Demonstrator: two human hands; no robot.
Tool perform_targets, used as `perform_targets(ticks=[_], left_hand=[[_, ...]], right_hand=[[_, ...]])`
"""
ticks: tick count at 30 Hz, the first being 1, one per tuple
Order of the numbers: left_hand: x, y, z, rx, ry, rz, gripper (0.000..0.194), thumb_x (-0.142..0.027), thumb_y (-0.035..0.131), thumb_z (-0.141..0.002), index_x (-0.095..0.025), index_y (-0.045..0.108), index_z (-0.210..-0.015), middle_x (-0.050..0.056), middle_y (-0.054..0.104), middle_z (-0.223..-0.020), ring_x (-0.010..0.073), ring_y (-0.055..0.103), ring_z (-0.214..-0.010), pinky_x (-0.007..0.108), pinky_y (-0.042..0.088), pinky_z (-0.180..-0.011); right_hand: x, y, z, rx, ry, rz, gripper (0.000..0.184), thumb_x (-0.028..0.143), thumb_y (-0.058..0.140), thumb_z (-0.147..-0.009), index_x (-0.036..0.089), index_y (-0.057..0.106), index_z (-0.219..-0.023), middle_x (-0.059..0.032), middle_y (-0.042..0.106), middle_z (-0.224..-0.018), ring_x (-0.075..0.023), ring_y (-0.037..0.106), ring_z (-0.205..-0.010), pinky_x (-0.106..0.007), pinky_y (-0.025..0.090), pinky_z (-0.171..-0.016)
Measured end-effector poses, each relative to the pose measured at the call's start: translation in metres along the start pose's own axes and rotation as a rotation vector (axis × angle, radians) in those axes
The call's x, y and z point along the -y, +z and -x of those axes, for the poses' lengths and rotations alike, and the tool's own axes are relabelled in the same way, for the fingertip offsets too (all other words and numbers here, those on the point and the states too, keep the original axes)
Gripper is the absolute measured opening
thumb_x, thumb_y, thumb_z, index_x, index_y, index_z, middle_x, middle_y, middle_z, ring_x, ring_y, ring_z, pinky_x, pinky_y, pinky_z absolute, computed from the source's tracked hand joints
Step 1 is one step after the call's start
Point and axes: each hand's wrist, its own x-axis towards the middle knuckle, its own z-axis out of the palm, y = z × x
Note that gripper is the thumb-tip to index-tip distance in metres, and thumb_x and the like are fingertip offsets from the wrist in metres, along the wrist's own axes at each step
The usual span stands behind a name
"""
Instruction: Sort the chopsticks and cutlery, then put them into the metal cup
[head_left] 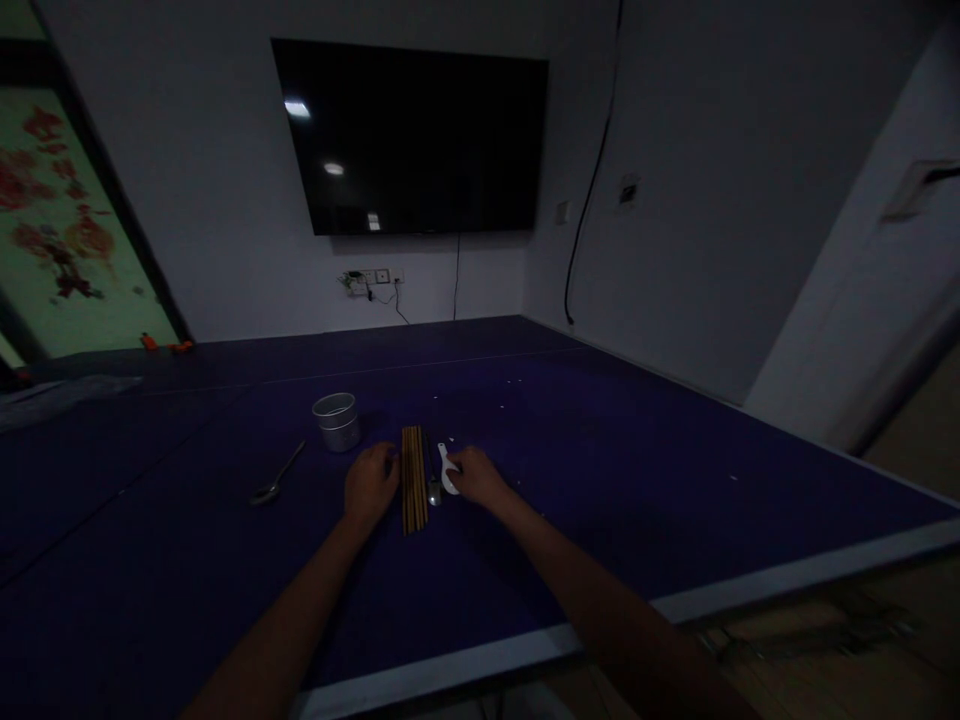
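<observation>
Right fingers [457, 462] pinch one white short-handled spoon [444, 462], partly hiding it; left fingers [385, 456], loose, flank slim brown sticks [414, 482], too dim to count.

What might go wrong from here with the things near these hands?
The right hand, at the white spoon, might nudge the metal utensil close by. The left hand, beside the chopsticks, could push their row askew. The metal cup stands just beyond the left hand and might get tipped.
</observation>
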Motion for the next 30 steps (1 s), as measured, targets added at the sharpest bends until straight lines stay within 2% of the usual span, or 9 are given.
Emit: perform_targets(ticks=[3, 5, 10, 14, 18, 22, 30], left_hand=[[0.006, -0.009, -0.004, -0.061, -0.019, -0.126, 0.029, -0.026, 0.038, -0.086, -0.016, 0.059, -0.103, 0.01, 0.065, -0.098, 0.0215, 0.058, -0.094, 0.032, 0.043, -0.081], [0.012, -0.018, -0.007, -0.102, -0.079, -0.231, 0.03, -0.027, 0.037, -0.085, -0.014, 0.06, -0.101, 0.012, 0.064, -0.098, 0.0247, 0.057, -0.095, 0.035, 0.043, -0.08], [0.037, -0.04, -0.009, -0.202, -0.382, -0.395, 0.035, -0.028, 0.036, -0.083, -0.01, 0.059, -0.102, 0.019, 0.058, -0.102, 0.033, 0.051, -0.1, 0.045, 0.04, -0.078], [0.069, -0.046, -0.005, -0.236, -0.571, -0.394, 0.038, -0.025, 0.038, -0.078, -0.006, 0.057, -0.105, 0.023, 0.055, -0.109, 0.0363, 0.047, -0.103, 0.049, 0.038, -0.078], [0.094, -0.045, -0.004, -0.127, -0.718, -0.371, 0.04, -0.029, 0.042, -0.075, -0.006, 0.059, -0.102, 0.025, 0.054, -0.111, 0.0376, 0.047, -0.105, 0.051, 0.038, -0.079], [0.106, -0.045, -0.008, 0.006, -0.833, -0.355, 0.039, -0.03, 0.044, -0.074, -0.007, 0.062, -0.1, 0.025, 0.056, -0.111, 0.0375, 0.049, -0.105, 0.053, 0.038, -0.08], [0.114, -0.045, -0.008, 0.024, -0.849, -0.309, 0.036, -0.026, 0.045, -0.072, -0.009, 0.065, -0.097, 0.024, 0.057, -0.107, 0.0382, 0.051, -0.105, 0.052, 0.043, -0.077]], right_hand=[[0.001, 0.0, 0.001, -0.007, 0.021, -0.014, 0.019, 0.019, 0.053, -0.08, 0.015, 0.069, -0.089, -0.0101, 0.067, -0.093, -0.0183, 0.058, -0.09, -0.024, 0.038, -0.076], [0.001, -0.001, 0.001, 0.001, 0.033, -0.033, 0.019, 0.019, 0.052, -0.08, 0.015, 0.069, -0.089, -0.0095, 0.067, -0.091, -0.0178, 0.058, -0.088, -0.024, 0.038, -0.075], [0.002, -0.001, 0.001, -0.023, 0.034, -0.04, 0.02, 0.019, 0.05, -0.082, 0.014, 0.069, -0.086, -0.0102, 0.068, -0.089, -0.0175, 0.059, -0.085, -0.024, 0.036, -0.074], [0.003, 0.0, 0.001, -0.039, 0.034, -0.021, 0.018, 0.022, 0.052, -0.082, 0.014, 0.069, -0.084, -0.0089, 0.068, -0.086, -0.0167, 0.059, -0.082, -0.024, 0.035, -0.071], [0.005, 0.0, 0.001, -0.031, 0.057, -0.04, 0.018, 0.025, 0.055, -0.081, 0.015, 0.069, -0.079, -0.0062, 0.068, -0.077, -0.0149, 0.058, -0.073, -0.023, 0.034, -0.065], [0.007, 0.0, 0.002, -0.032, 0.085, -0.013, 0.019, 0.024, 0.054, -0.082, 0.014, 0.07, -0.078, -0.0071, 0.068, -0.076, -0.0149, 0.059, -0.07, -0.023, 0.034, -0.062], [0.007, 0.0, 0.001, -0.022, 0.076, 0.02, 0.02, 0.024, 0.053, -0.083, 0.013, 0.07, -0.081, -0.011, 0.07, -0.081, -0.017, 0.062, -0.075, -0.024, 0.035, -0.064]])
